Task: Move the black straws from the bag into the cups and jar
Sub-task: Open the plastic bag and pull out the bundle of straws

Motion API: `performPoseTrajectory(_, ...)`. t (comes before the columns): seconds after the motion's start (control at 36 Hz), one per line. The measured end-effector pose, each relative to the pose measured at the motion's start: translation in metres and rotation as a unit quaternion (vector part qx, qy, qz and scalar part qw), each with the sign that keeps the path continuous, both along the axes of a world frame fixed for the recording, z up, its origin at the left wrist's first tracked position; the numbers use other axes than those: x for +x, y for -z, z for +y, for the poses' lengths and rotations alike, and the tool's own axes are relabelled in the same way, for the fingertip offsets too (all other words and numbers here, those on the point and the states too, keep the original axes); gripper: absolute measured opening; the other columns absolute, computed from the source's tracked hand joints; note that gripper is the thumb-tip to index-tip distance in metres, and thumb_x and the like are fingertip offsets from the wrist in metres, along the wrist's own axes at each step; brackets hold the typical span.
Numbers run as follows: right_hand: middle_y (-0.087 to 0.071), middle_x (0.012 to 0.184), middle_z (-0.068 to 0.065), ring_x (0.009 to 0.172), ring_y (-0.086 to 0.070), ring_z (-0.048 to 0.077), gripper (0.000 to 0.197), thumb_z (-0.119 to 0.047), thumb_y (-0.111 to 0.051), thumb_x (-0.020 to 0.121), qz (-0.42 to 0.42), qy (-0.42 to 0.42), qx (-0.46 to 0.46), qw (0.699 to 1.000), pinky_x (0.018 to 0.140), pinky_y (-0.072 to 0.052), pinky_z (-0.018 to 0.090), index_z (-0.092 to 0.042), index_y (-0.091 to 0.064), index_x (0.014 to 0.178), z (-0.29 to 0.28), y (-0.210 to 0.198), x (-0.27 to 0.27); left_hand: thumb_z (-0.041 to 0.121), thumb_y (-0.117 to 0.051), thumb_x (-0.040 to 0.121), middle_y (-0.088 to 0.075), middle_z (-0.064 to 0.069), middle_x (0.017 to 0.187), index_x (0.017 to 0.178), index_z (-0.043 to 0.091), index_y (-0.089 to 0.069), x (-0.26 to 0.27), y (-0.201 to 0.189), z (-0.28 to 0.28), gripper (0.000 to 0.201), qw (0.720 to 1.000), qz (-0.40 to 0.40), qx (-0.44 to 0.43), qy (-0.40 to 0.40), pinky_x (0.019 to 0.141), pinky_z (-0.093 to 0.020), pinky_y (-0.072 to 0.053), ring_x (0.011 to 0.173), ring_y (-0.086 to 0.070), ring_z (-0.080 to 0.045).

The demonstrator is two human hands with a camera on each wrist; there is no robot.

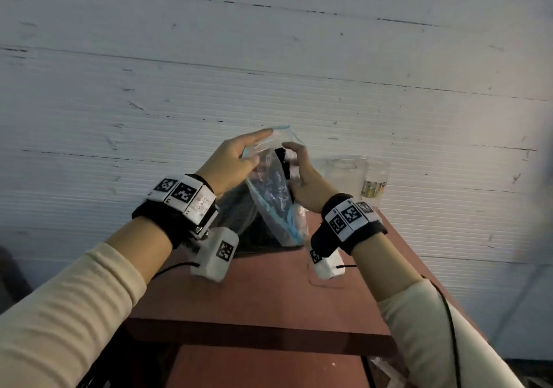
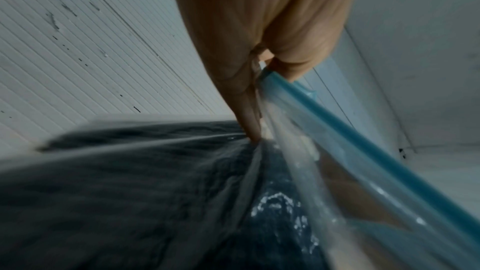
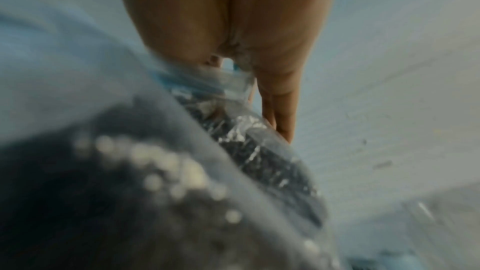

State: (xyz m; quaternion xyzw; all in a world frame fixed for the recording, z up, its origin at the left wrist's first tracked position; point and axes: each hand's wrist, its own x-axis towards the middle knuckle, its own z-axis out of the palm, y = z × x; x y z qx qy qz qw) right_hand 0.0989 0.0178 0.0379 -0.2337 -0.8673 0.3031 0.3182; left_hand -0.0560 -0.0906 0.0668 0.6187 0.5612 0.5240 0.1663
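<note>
A clear zip bag [image 1: 270, 196] with a blue seal strip stands upright on the reddish table [image 1: 269, 292], full of black straws [image 1: 257, 226]. My left hand [image 1: 250, 155] pinches the bag's rim and holds its mouth up. In the left wrist view, the left hand's fingers [image 2: 249, 98] press against the blue strip [image 2: 350, 137]. My right hand [image 1: 293, 163] curls round a bundle of black straws [image 1: 282, 160] at the bag's mouth. In the blurred right wrist view, the straws [image 3: 270, 161] run under crinkled plastic beside the right hand's fingers [image 3: 280, 106].
Clear plastic cups [image 1: 344, 175] and a glass jar [image 1: 375, 181] with a coloured label stand at the table's far right, just beyond my right hand. A white ribbed wall [image 1: 269, 73] rises close behind the table. The table's near part is bare wood.
</note>
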Motion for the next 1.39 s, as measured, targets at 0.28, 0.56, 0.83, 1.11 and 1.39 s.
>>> performPoseTrajectory(0.28,-0.043,0.145,-0.003,0.126,-0.045,0.005,0.072,0.01,-0.035,0.087,0.058,-0.025,0.135,0.989,0.103,-0.041,0.025,-0.032,-0.029,0.145,-0.014,-0.02,0.023,0.005,-0.055,0.096,-0.052,0.007,0.143,0.12,0.051,-0.06,-0.003,0.006,-0.009,0.053,0.987,-0.136,0.044,0.072,0.101,-0.046,-0.049,0.123,-0.058,-0.02)
performPoseTrajectory(0.56,-0.055,0.109,-0.013,0.098,-0.062,0.023,0.065,0.018,-0.038,0.089,0.131,-0.043,0.016,0.99,0.087,-0.055,0.045,-0.034,-0.055,0.123,-0.017,0.005,0.038,0.018,-0.079,0.077,-0.065,0.014,0.121,0.121,0.028,-0.067,-0.021,0.024,-0.021,0.047,0.999,-0.045,0.009,0.005,0.1,-0.032,-0.051,0.112,-0.062,-0.005)
performPoseTrajectory(0.83,-0.037,0.111,-0.006,0.101,-0.055,0.014,0.028,-0.03,-0.073,0.083,0.121,0.034,0.08,0.989,0.087,-0.049,0.021,-0.025,-0.062,0.109,-0.025,0.011,0.034,0.022,-0.07,0.087,-0.068,-0.002,0.099,0.115,0.033,-0.068,-0.028,0.026,-0.022,0.03,1.0,0.026,-0.011,0.004,0.082,-0.026,-0.057,0.09,-0.067,-0.014)
performPoseTrajectory(1.11,-0.049,0.105,0.001,0.092,-0.049,0.012,0.019,-0.008,-0.054,0.094,0.008,0.04,0.283,0.958,0.082,-0.036,0.02,-0.012,-0.064,0.111,-0.004,0.003,0.042,0.038,-0.08,0.074,-0.057,0.002,0.11,0.112,0.036,-0.066,-0.026,0.024,-0.021,0.041,0.983,0.177,-0.031,-0.046,0.079,-0.022,-0.049,0.089,-0.062,-0.009)
performPoseTrajectory(1.39,-0.061,0.084,0.01,0.063,-0.061,0.01,0.016,0.003,-0.047,0.094,0.045,0.013,0.167,0.985,0.063,-0.047,0.017,-0.012,-0.044,0.098,0.0,-0.003,0.046,0.029,-0.068,0.089,-0.068,0.011,0.099,0.099,0.022,-0.074,-0.028,0.023,-0.012,0.014,0.976,0.212,-0.001,-0.047,0.077,-0.018,-0.043,0.091,-0.061,-0.001)
